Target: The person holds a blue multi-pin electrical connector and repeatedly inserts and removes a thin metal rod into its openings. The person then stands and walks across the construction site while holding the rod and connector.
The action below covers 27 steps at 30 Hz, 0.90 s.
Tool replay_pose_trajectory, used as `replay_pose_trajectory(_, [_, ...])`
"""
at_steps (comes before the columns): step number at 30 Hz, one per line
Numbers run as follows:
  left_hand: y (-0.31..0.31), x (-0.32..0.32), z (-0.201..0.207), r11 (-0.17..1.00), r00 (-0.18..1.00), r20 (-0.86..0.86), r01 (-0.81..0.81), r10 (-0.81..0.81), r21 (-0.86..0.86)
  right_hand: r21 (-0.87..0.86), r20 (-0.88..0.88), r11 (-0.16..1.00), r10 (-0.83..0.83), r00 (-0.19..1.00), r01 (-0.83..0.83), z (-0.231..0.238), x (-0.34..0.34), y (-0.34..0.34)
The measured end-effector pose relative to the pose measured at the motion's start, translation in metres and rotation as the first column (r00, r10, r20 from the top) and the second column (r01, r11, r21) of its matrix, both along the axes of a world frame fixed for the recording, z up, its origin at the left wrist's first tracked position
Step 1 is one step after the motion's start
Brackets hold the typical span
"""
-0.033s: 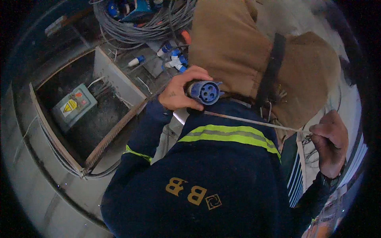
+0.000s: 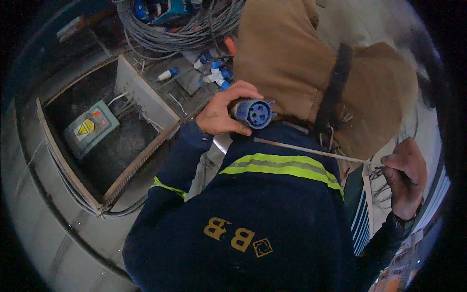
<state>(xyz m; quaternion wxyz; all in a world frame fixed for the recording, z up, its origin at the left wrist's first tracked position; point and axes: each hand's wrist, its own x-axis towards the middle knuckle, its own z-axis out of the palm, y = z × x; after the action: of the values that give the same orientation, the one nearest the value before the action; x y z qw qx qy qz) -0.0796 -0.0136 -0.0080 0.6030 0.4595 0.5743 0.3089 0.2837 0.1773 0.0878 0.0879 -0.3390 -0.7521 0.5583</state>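
Left hand (image 2: 217,114) holds 1 blue connector (image 2: 254,114); right hand (image 2: 407,179) pinches 1 thin, seemingly metal rod (image 2: 311,150).

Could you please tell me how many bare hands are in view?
2: the left hand near the middle of the picture, gripping a blue connector, and the right hand toward the right side, holding one end of a thin rod. Neither is fully hidden.

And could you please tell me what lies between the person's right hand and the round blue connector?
In the head view, a thin rod held in the right hand spans most of that stretch, its free end near the blue connector.
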Motion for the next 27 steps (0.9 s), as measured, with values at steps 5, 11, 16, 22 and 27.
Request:
replay_pose_trajectory(5, [-0.001, 0.001, -0.013, 0.999, 0.999, 0.041, -0.020, 0.018, 0.046, 0.072, 0.048, 0.997, -0.045, 0.998, 0.042, -0.003, 0.018, -0.005])
replay_pose_trajectory(11, [0.006, 0.004, -0.011, 0.998, 1.000, -0.016, -0.003, 0.004, 0.064, 0.197, -0.071, 0.968, -0.144, 0.987, 0.155, -0.018, 0.018, -0.012])
replay_pose_trajectory(16, [0.008, 0.009, -0.018, 0.997, 1.000, -0.024, 0.008, -0.006, 0.080, 0.147, -0.106, 0.968, -0.187, 0.977, 0.201, -0.018, 0.020, -0.012])
replay_pose_trajectory(22, [0.007, 0.009, -0.021, 0.994, 0.999, -0.033, 0.018, -0.014, 0.106, 0.119, -0.147, 0.962, -0.229, 0.962, 0.247, -0.018, 0.018, -0.016])
replay_pose_trajectory(27, [0.006, 0.010, -0.024, 0.994, 1.000, -0.024, 0.014, -0.011, 0.111, 0.105, -0.158, 0.952, -0.270, 0.950, 0.288, -0.019, 0.015, -0.020])
